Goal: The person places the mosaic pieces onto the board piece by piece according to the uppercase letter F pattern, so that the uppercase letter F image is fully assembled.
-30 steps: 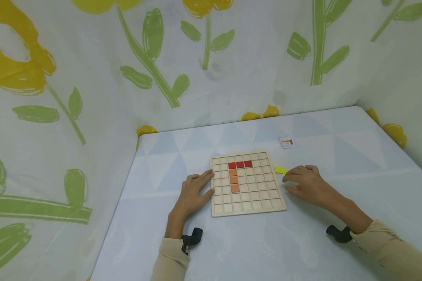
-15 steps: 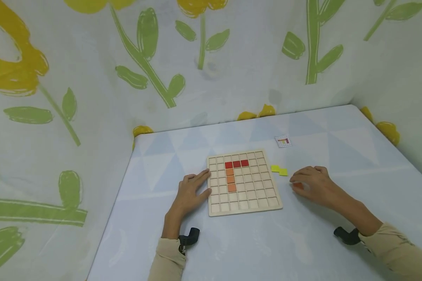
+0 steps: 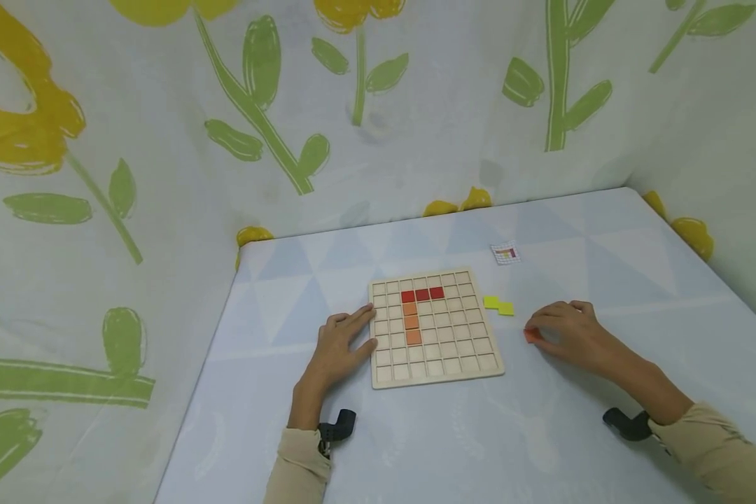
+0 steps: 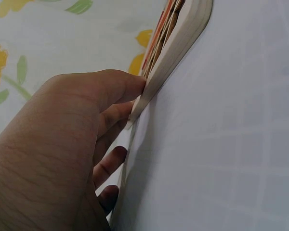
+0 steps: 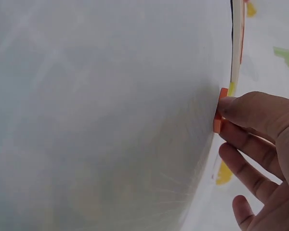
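Observation:
A square wooden grid board (image 3: 441, 367) lies on the table, with red tiles (image 3: 422, 294) in a short row and orange tiles (image 3: 412, 323) in a column below the leftmost red one. My left hand (image 3: 339, 355) touches the board's left edge with thumb and fingertips, its fingers extended; the left wrist view shows the thumb against the board's side (image 4: 156, 77). To the right of the board, my right hand (image 3: 570, 336) pinches a loose orange tile (image 5: 217, 123) between thumb and index finger, low over the table. Two yellow tiles (image 3: 506, 309) lie between board and right hand.
A small printed card (image 3: 505, 253) with a coloured grid pattern lies behind the board, to the right. Flower-printed cloth (image 3: 416, 154) stands along the back and sides of the table (image 3: 453, 441). Each wrist carries a black camera mount (image 3: 340, 425).
My right hand has moved right and slightly nearer, off the yellow tiles, and now pinches an orange tile. The left hand stays at the board's edge. The head view has shifted slightly.

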`<state>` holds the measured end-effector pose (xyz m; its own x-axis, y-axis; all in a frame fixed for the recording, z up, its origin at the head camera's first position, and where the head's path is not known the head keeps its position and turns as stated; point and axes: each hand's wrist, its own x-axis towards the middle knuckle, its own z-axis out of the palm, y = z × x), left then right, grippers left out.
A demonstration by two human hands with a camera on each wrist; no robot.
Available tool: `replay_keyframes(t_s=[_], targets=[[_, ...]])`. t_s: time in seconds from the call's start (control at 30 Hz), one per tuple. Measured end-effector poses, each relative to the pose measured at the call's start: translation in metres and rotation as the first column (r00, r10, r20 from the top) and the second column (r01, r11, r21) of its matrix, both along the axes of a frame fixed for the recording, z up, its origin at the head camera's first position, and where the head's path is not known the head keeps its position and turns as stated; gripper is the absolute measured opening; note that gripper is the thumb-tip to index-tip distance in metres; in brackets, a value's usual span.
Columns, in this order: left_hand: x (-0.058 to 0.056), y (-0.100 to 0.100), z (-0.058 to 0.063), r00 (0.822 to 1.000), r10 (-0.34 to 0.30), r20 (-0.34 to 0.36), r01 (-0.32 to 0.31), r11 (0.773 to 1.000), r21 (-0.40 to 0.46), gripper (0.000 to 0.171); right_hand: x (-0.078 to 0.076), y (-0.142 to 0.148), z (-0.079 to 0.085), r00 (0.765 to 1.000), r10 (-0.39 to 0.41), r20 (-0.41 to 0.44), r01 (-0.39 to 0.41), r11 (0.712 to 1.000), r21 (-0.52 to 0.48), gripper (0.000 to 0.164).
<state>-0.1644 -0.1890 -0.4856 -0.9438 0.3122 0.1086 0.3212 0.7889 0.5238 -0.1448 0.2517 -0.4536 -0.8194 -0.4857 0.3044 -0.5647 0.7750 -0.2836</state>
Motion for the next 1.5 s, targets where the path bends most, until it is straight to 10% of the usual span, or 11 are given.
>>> replay_keyframes(t_s=[1.5], targets=[[0.001, 0.000, 0.002, 1.000, -0.002, -0.004, 0.002, 0.999, -0.034, 0.060, -0.013, -0.058, 0.005, 0.988, 0.147, -0.044, -0.151, 0.984, -0.098, 0.021]])
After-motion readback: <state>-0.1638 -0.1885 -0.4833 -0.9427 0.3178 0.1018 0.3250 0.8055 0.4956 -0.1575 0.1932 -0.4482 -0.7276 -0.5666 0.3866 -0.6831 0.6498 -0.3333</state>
